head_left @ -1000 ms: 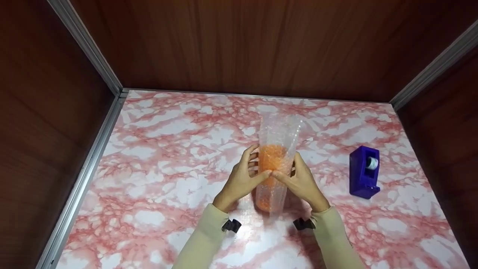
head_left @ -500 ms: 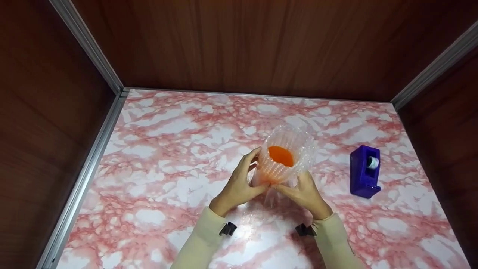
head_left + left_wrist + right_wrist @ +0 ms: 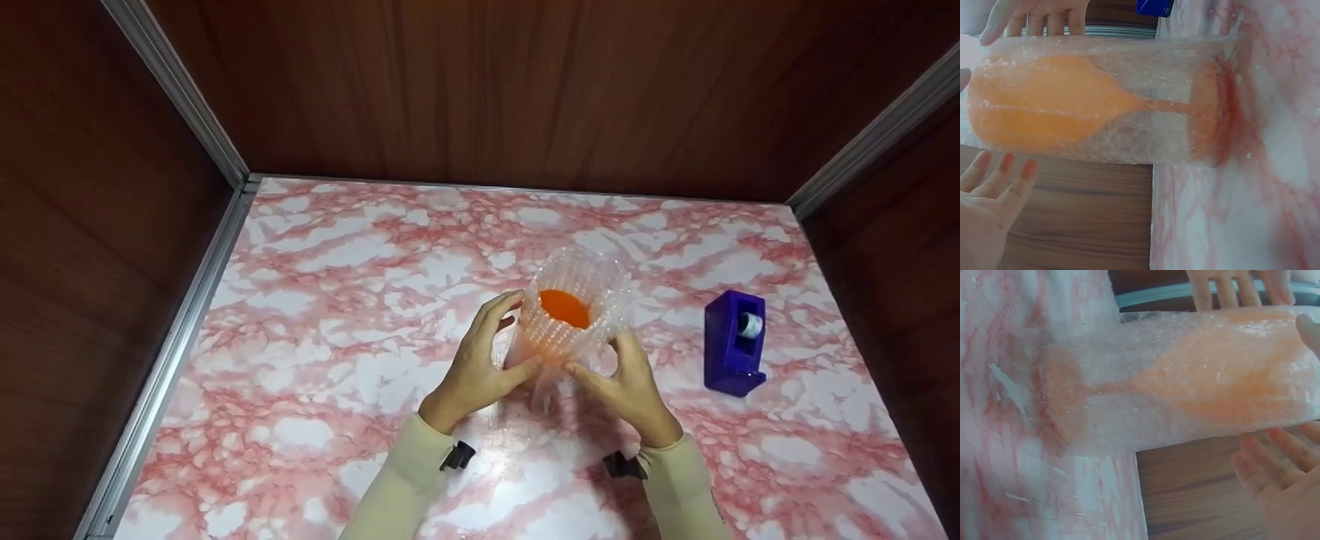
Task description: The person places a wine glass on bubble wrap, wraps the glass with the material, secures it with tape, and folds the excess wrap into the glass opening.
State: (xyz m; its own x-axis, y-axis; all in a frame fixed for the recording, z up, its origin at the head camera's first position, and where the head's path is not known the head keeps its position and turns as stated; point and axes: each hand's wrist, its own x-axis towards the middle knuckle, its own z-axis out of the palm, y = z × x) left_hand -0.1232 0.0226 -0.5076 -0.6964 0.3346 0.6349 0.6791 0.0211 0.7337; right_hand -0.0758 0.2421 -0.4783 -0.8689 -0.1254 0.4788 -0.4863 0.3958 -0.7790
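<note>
An orange goblet [image 3: 565, 308] stands upright on the table, with a tube of clear bubble wrap [image 3: 600, 277] around it. The wrap rises above the goblet's rim and is open at the top. Through the plastic, both wrist views show the bowl, thin stem and round foot. My left hand [image 3: 476, 367] holds the wrapped goblet's left side, thumb at the front and fingers along the side. On the opposite side my right hand [image 3: 628, 379] holds it likewise, its thumb near the left one. The right fingers are partly hidden behind the wrap in the head view.
A purple tape dispenser [image 3: 735, 343] with a roll of tape stands to the right. The red-and-white marbled table [image 3: 337, 337] is bounded by dark wooden panels [image 3: 480, 90] at the back and sides, with metal edging [image 3: 169, 330] on the left.
The wrapped goblet has gone from tilted, its side showing, to upright with its mouth in sight. Both hands moved with it. Lately the right hand has shifted slightly right, and the thumbs have parted.
</note>
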